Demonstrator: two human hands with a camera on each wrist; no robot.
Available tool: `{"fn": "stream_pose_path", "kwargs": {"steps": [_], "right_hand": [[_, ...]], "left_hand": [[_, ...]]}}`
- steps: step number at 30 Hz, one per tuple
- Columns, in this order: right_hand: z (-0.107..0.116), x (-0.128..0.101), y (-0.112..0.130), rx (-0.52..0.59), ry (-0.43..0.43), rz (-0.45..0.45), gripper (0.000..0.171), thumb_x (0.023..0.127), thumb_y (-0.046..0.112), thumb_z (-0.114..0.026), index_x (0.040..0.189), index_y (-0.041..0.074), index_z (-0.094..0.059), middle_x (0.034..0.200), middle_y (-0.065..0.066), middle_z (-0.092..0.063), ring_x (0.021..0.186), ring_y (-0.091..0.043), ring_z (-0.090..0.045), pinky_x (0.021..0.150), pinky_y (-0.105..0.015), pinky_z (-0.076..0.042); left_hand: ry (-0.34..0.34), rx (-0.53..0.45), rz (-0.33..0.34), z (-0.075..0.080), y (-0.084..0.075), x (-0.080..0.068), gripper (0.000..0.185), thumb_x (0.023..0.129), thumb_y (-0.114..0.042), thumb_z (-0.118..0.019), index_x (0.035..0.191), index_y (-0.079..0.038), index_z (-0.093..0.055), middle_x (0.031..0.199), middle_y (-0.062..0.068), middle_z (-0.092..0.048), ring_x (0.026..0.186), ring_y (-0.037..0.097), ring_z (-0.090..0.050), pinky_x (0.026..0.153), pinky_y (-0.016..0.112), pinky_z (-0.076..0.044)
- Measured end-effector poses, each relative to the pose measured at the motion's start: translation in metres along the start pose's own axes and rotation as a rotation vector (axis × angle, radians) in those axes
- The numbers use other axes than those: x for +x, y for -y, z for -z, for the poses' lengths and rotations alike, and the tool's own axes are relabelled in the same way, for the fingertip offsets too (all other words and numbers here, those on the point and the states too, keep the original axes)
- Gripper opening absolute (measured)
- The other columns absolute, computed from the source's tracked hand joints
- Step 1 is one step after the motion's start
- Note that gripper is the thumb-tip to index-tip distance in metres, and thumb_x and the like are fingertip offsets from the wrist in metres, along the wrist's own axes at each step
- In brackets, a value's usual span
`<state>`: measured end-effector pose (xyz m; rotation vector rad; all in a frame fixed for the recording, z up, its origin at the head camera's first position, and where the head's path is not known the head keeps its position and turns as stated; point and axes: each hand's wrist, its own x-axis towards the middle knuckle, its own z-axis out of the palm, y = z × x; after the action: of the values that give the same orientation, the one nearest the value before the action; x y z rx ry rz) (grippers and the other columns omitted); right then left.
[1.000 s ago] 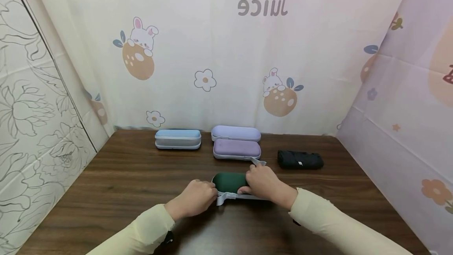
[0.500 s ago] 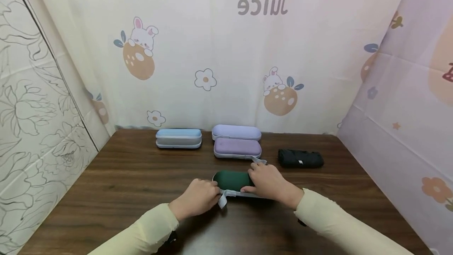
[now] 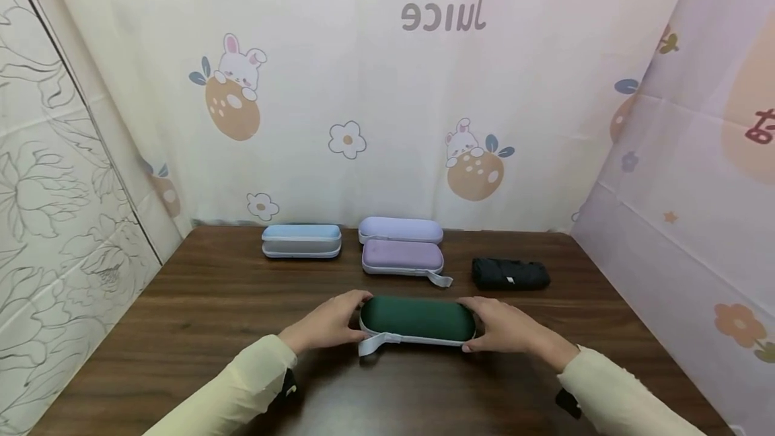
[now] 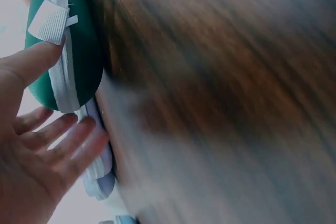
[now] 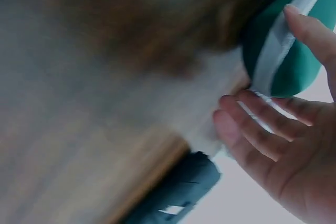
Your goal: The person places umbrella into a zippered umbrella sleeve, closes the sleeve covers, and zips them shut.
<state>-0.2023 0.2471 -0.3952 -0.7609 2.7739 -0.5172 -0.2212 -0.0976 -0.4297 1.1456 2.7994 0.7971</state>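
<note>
A green zippered hard case with a pale grey zip band lies lengthwise on the table, its lid down. A pale grey strap sticks out at its front left. My left hand holds the case's left end, thumb at the front and fingers at the back. At the right end my right hand holds it the same way. In the left wrist view the thumb lies on the zip band beside the strap. The right wrist view shows that thumb on the band too, with the other fingers spread past the end.
Behind the green case lie a purple case with a strap and a lavender case against it. A blue and grey case stands at the back left. A black folded bundle lies at the right. Curtains border the table.
My right hand has moved right, off the top of the green case to its right end, baring the whole lid. The left hand's fingers have spread around the left end.
</note>
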Motion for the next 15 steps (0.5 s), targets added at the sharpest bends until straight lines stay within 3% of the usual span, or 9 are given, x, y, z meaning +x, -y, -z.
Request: {"fn": "stream_pose_path", "kwargs": {"steps": [7,11,15], "right_hand": [[-0.007,0.004,-0.011,0.107,-0.065,0.093,0.08,0.073,0.04,-0.081,0.131,-0.006,-0.05,0.116,-0.009,-0.061,0.092,-0.013,-0.058,0.073,-0.032,-0.05],[-0.004,0.013,-0.011,0.121,-0.114,0.14,0.071,0.071,0.031,-0.083,0.126,-0.004,-0.055,0.106,-0.004,-0.063,0.082,-0.009,-0.058,0.068,-0.027,-0.05],[0.002,0.025,-0.012,0.123,-0.126,0.131,0.073,0.071,0.03,-0.083,0.128,-0.005,-0.054,0.103,-0.004,-0.064,0.079,-0.009,-0.058,0.066,-0.027,-0.05]], "left_hand": [[-0.007,-0.085,-0.014,-0.003,-0.001,0.004,0.056,0.082,-0.013,-0.077,0.127,0.004,-0.048,0.119,0.015,-0.055,0.102,0.023,-0.056,0.085,0.038,-0.049],[-0.042,-0.086,-0.016,-0.002,0.002,0.005,0.055,0.08,-0.01,-0.077,0.126,0.006,-0.049,0.116,0.015,-0.056,0.098,0.022,-0.057,0.082,0.037,-0.05],[-0.087,-0.072,-0.026,0.004,0.008,0.012,0.055,0.079,-0.006,-0.077,0.125,0.009,-0.05,0.114,0.017,-0.057,0.096,0.023,-0.058,0.081,0.036,-0.05]]}}
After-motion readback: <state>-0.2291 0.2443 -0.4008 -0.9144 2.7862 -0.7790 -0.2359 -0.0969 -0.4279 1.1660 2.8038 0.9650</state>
